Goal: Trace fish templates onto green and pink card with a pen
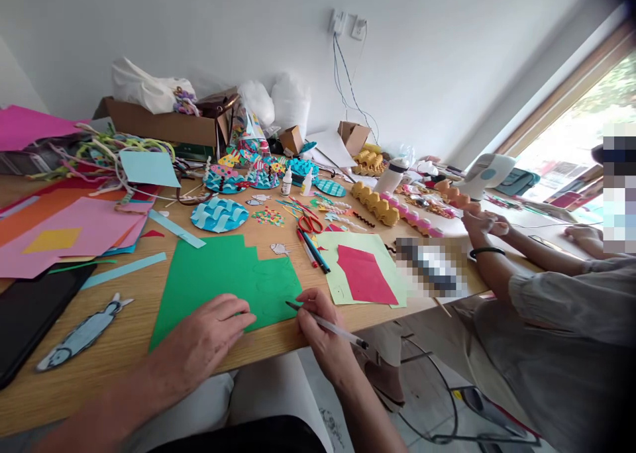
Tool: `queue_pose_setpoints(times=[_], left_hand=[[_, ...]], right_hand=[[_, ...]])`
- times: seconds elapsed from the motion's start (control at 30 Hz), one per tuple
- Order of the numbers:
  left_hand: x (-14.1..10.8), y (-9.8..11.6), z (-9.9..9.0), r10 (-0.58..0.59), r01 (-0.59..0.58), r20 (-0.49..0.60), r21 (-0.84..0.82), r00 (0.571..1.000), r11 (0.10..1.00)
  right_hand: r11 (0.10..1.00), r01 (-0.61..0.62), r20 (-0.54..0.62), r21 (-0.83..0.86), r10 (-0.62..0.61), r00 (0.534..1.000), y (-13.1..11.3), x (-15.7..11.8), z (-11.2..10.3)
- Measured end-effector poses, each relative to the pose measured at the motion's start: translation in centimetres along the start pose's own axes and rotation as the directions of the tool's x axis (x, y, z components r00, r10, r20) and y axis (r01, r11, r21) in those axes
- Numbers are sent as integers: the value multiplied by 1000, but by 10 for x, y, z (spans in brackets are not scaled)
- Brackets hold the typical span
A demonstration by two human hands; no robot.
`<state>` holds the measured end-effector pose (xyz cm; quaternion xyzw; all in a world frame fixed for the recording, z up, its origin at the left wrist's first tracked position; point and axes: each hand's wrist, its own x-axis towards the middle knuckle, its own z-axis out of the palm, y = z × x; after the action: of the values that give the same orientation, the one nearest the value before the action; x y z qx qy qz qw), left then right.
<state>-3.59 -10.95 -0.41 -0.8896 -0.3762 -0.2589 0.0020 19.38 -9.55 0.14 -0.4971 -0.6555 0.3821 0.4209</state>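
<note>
Pen (342,332) sits pinched between the thumb and forefinger of your right hand (325,348), the other fingers curled. Its long axis slants: the tip points away and to your left, the dark end back toward you on the right. That tip is at the right part of the green paper (213,274), which lies ahead and left of those fingers; you cannot tell whether they touch. Faint lines show just beyond the tip. Your left hand (211,327) lies palm down on the near part of the sheet, fingers loosely together, holding nothing; your right is nearer the sheet's right edge. Farther right, a red piece (365,274) rests on pale-green paper (387,249), with red-handled scissors (311,224) beyond.
</note>
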Motion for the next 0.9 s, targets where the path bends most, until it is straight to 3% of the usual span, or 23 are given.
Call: queue_pose_setpoints(times=[0.13, 0.47, 0.9], left_hand=[[9, 15, 5, -2, 2, 28, 8, 1000, 1000], [5, 17, 21, -47, 48, -43, 13, 998, 999], [2, 17, 24, -73, 73, -14, -4, 997, 997]], right_hand=[[997, 57, -35, -50, -59, 998, 0, 2, 15], [971, 151, -34, -185, -160, 987, -2, 8, 21], [968, 115, -26, -221, -123, 992, 1, 8, 23]])
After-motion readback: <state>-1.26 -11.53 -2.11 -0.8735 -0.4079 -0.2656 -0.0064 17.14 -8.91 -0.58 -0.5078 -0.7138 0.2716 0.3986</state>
